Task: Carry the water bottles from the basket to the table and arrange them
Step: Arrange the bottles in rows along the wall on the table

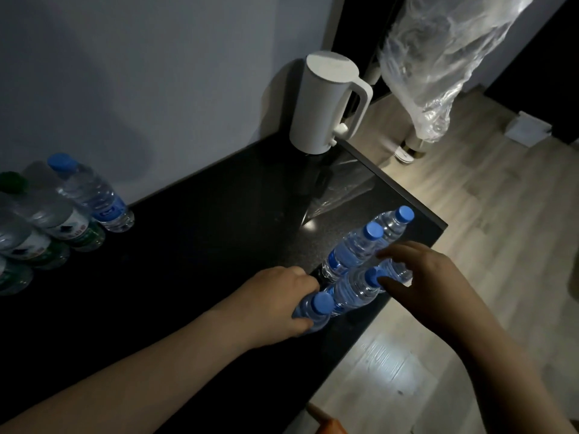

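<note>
Several blue-capped water bottles stand close together near the right edge of the black table. My left hand grips the nearest bottle around its body. My right hand reaches over the group, its fingertips touching the cap of the second bottle and the bottles behind. Two more bottles stand farther back. The basket is out of sight.
Along the wall at the left stands one blue-capped bottle beside several green-labelled bottles. A white kettle sits at the table's far corner. A clear plastic bag hangs at the upper right over the wooden floor.
</note>
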`<state>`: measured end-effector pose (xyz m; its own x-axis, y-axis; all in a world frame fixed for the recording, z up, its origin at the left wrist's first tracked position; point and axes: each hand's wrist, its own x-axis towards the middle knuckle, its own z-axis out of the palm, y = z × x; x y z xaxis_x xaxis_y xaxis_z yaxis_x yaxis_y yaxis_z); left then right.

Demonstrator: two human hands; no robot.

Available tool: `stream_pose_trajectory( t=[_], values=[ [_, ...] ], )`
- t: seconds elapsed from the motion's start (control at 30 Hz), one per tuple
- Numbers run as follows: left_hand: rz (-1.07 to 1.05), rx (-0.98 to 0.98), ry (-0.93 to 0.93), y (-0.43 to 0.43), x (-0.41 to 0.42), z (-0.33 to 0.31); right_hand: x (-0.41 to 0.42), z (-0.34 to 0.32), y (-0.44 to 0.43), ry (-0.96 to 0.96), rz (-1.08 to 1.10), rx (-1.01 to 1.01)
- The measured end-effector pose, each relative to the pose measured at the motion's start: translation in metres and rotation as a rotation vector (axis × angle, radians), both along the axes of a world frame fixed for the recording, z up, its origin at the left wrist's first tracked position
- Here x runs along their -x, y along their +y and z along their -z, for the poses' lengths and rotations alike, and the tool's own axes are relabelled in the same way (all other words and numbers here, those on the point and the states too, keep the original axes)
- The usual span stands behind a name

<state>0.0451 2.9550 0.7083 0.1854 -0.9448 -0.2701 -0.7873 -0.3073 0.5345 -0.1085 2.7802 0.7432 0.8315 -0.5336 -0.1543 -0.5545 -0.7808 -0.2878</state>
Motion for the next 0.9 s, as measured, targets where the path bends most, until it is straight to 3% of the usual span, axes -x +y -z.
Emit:
stream_pose_trajectory(
  t=[0.9],
  values=[
    [0.117, -0.122, -0.027, -0.037, 0.014, 0.001, 0.009, 0.048, -0.002, -0.052, 0.066, -0.165]
  ],
)
